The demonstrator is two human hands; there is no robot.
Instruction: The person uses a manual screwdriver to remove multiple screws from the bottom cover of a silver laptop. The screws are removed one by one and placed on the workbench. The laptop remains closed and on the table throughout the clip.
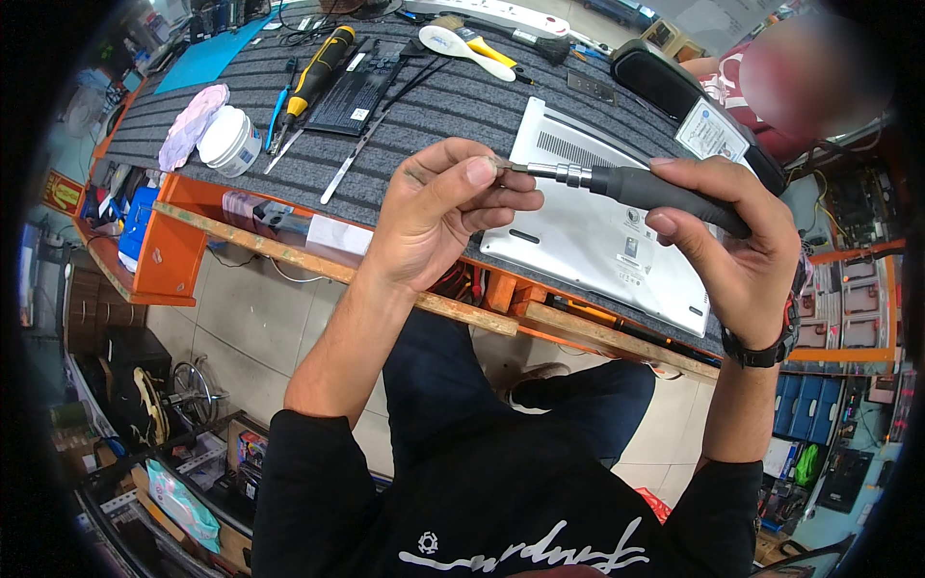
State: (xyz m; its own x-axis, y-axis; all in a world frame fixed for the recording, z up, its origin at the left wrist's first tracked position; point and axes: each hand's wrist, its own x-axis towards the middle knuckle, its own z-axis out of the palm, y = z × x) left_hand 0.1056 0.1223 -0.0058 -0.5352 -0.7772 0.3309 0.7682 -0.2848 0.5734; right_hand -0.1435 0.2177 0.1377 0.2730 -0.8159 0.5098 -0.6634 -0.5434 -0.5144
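Note:
My right hand (732, 255) grips the dark handle of a slim precision screwdriver (646, 188), held level above the bench. Its silver shaft points left toward my left hand (453, 207), whose thumb and fingertips pinch the bit at the tip. Below both hands a silver laptop (597, 236) lies upside down on the grey ribbed mat (462, 96), its bottom cover with a vent grille facing up.
On the mat lie a yellow-black electric screwdriver (318, 69), a flat black battery pack (358, 87), a white round tub (229, 140), a pink cloth (193, 123), brushes (482, 48) and a metal ruler (355, 159). Another person (761, 87) sits at the far right. Orange bench edge (173, 250) runs below.

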